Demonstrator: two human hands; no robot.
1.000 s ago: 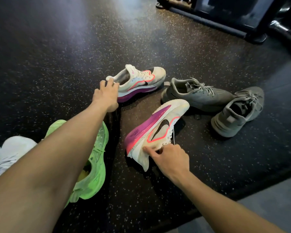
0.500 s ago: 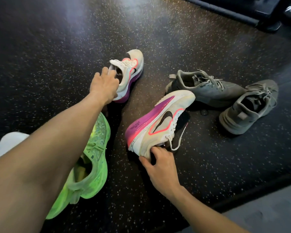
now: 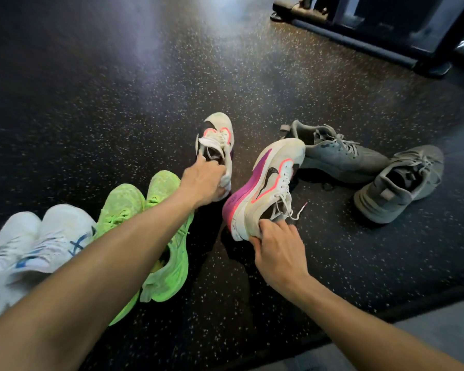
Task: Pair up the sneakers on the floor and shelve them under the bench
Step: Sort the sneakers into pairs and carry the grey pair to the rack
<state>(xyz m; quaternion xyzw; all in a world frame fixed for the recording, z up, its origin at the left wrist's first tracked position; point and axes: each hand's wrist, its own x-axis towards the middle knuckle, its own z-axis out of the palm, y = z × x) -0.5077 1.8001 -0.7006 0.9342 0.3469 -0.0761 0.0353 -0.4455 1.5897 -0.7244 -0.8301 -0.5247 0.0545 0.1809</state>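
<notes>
Two white sneakers with pink and purple soles are in my hands. My left hand (image 3: pixel 204 183) grips the heel of one white-and-pink sneaker (image 3: pixel 217 135), which points away from me. My right hand (image 3: pixel 277 247) holds the heel of the other white-and-pink sneaker (image 3: pixel 268 183), tilted on its side with the purple sole facing left. A neon green pair (image 3: pixel 169 236) lies side by side under my left forearm. At the far left is a white pair with blue marks (image 3: pixel 46 236). Two grey sneakers (image 3: pixel 335 153) (image 3: pixel 399 188) lie loose on the right.
The floor is black speckled rubber (image 3: pixel 118 103). A dark equipment base with a bar (image 3: pixel 359 41) stands at the top right. A grey strip of floor (image 3: pixel 426 333) begins at the bottom right, past a black edge.
My left hand has turned its sneaker toe-away and drawn it closer to the green pair. My right hand has lifted the other sneaker's heel. The view widened, showing the white pair.
</notes>
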